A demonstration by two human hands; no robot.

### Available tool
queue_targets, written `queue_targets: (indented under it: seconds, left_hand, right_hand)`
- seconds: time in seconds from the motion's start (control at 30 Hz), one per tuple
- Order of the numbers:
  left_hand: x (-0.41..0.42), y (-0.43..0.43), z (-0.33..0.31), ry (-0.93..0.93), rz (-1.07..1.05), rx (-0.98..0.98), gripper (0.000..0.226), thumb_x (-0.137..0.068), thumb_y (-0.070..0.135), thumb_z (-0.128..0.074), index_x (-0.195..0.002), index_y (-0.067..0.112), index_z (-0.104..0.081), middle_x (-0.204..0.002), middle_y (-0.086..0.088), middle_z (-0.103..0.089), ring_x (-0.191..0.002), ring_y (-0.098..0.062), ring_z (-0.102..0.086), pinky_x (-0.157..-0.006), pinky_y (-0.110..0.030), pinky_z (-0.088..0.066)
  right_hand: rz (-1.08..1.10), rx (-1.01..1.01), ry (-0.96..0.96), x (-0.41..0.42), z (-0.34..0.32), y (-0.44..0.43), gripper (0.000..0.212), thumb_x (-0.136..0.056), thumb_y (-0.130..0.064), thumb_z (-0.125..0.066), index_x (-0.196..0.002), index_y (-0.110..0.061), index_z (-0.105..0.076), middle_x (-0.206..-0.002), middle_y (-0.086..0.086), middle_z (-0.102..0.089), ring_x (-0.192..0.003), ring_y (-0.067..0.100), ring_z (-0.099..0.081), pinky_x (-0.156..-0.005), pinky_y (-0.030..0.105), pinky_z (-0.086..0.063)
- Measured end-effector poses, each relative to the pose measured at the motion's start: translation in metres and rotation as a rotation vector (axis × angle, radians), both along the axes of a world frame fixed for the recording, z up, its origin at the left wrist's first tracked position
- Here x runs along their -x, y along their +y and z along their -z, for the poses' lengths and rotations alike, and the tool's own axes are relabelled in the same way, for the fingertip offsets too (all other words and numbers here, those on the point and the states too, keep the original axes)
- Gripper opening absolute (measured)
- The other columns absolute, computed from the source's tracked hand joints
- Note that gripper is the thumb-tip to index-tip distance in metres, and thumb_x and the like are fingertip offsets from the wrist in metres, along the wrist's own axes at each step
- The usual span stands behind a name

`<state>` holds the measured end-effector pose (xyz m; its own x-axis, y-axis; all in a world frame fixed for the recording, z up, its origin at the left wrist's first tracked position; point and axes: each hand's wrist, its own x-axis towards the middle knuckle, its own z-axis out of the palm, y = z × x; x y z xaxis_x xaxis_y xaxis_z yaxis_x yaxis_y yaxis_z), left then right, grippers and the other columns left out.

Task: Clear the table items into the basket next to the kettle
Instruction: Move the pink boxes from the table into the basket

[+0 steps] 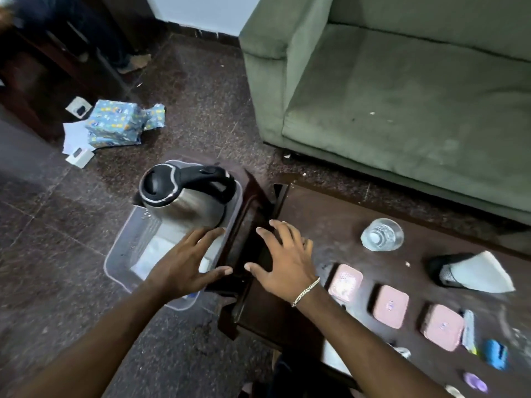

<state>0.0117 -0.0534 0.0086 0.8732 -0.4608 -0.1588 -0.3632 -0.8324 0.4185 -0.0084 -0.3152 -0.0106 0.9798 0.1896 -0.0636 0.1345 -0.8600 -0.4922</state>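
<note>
- Hands first: my left hand (184,262) hovers over the basket (120,254), fingers spread and holding nothing; my right hand (283,261) hangs above the table's (324,214) near end, fingers splayed, also holding nothing.
- Most of the clearing looks undone: three pink-lidded boxes (390,305), a blue item (495,354), a purple piece (475,383), a glass (382,234) and a black-and-white pouch (471,272) sit on the table.
- The basket is clear plastic, on the floor left of the table, with something white inside; the steel kettle (184,193) appears to stand in its far end.
</note>
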Motion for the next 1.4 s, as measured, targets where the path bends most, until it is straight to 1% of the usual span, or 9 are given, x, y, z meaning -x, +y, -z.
queue_targets:
  seconds: [0.07, 0.13, 0.3, 0.43, 0.63, 0.77, 0.93, 1.17, 1.4]
  left_hand:
    - [-0.003, -0.03, 0.001, -0.01, 0.038, 0.033, 0.086, -0.087, 0.077, -0.061, -0.153, 0.027, -0.037, -0.145, 0.004, -0.047, -0.13, -0.017, -0.052, -0.101, -0.023, -0.042]
    - [-0.005, -0.064, 0.004, -0.011, 0.087, 0.047, 0.089, -0.086, 0.077, -0.062, -0.154, 0.026, -0.036, -0.145, 0.003, -0.046, -0.128, -0.018, -0.053, -0.1, -0.02, -0.04]
    - [-0.003, -0.155, 0.018, 0.079, 0.206, 0.044, 0.094, -0.084, 0.076, -0.063, -0.158, 0.03, -0.028, -0.152, 0.001, -0.039, -0.135, -0.021, -0.048, -0.105, -0.035, -0.047]
    - [0.006, -0.228, 0.044, 0.091, 0.373, -0.052, 0.093, -0.084, 0.054, -0.074, -0.159, 0.021, -0.029, -0.155, -0.006, -0.039, -0.134, -0.029, -0.047, -0.112, -0.039, -0.043]
    - [0.024, -0.296, 0.084, 0.155, 0.517, -0.27, 0.101, -0.078, 0.037, -0.08, -0.16, 0.023, -0.023, -0.161, -0.004, -0.031, -0.134, -0.03, -0.044, -0.1, -0.05, -0.052]
    - [0.034, -0.312, 0.103, 0.187, 0.496, -0.371, 0.105, -0.079, 0.032, -0.082, -0.162, 0.018, -0.019, -0.163, -0.005, -0.028, -0.143, -0.029, -0.037, -0.103, -0.048, -0.05]
    - [0.04, -0.317, 0.116, 0.194, 0.496, -0.44, 0.105, -0.081, 0.031, -0.081, -0.162, 0.015, -0.017, -0.161, -0.004, -0.03, -0.147, -0.028, -0.031, -0.106, -0.05, -0.048]
    - [0.039, -0.315, 0.12, 0.172, 0.513, -0.399, 0.098, -0.082, 0.032, -0.078, -0.161, 0.013, -0.022, -0.157, -0.006, -0.035, -0.141, -0.028, -0.037, -0.102, -0.048, -0.052]
    - [0.025, -0.289, 0.097, 0.134, 0.47, -0.355, 0.095, -0.085, 0.024, -0.076, -0.162, 0.013, -0.02, -0.161, -0.004, -0.032, -0.145, -0.026, -0.033, -0.105, -0.044, -0.052]
  right_hand:
    - [0.043, 0.017, 0.01, 0.008, 0.002, -0.034, 0.074, -0.075, -0.074, -0.055, -0.139, -0.037, -0.046, -0.151, -0.005, -0.04, -0.14, 0.022, -0.035, -0.094, 0.05, -0.039]
    - [0.092, 0.015, 0.014, 0.019, 0.005, -0.069, 0.073, -0.074, -0.072, -0.057, -0.138, -0.038, -0.047, -0.15, -0.007, -0.041, -0.139, 0.021, -0.036, -0.094, 0.05, -0.04]
    - [0.184, 0.035, 0.043, 0.052, 0.017, -0.151, 0.071, -0.072, -0.067, -0.058, -0.136, -0.038, -0.051, -0.148, -0.008, -0.043, -0.135, 0.019, -0.039, -0.094, 0.049, -0.04]
    - [0.204, 0.1, 0.143, 0.078, 0.038, -0.212, 0.07, -0.072, -0.059, -0.065, -0.138, -0.038, -0.051, -0.149, -0.006, -0.044, -0.133, 0.021, -0.04, -0.097, 0.047, -0.036]
    - [0.149, 0.245, 0.372, 0.117, 0.082, -0.268, 0.083, -0.073, -0.062, -0.064, -0.147, -0.035, -0.039, -0.153, -0.005, -0.037, -0.137, 0.022, -0.032, -0.102, 0.045, -0.034]
    - [0.116, 0.28, 0.449, 0.132, 0.103, -0.278, 0.091, -0.069, -0.059, -0.071, -0.148, -0.029, -0.037, -0.159, -0.003, -0.029, -0.141, 0.025, -0.03, -0.107, 0.049, -0.032]
    - [0.101, 0.274, 0.427, 0.137, 0.115, -0.278, 0.093, -0.065, -0.056, -0.077, -0.145, -0.026, -0.038, -0.158, 0.0, -0.032, -0.14, 0.028, -0.033, -0.102, 0.052, -0.037]
    - [0.092, 0.263, 0.397, 0.132, 0.117, -0.276, 0.089, -0.066, -0.05, -0.076, -0.143, -0.025, -0.038, -0.152, -0.001, -0.038, -0.136, 0.026, -0.039, -0.098, 0.049, -0.039]
    - [0.122, 0.186, 0.306, 0.108, 0.091, -0.255, 0.088, -0.068, -0.056, -0.072, -0.144, -0.027, -0.039, -0.151, -0.002, -0.042, -0.135, 0.023, -0.039, -0.098, 0.045, -0.036]
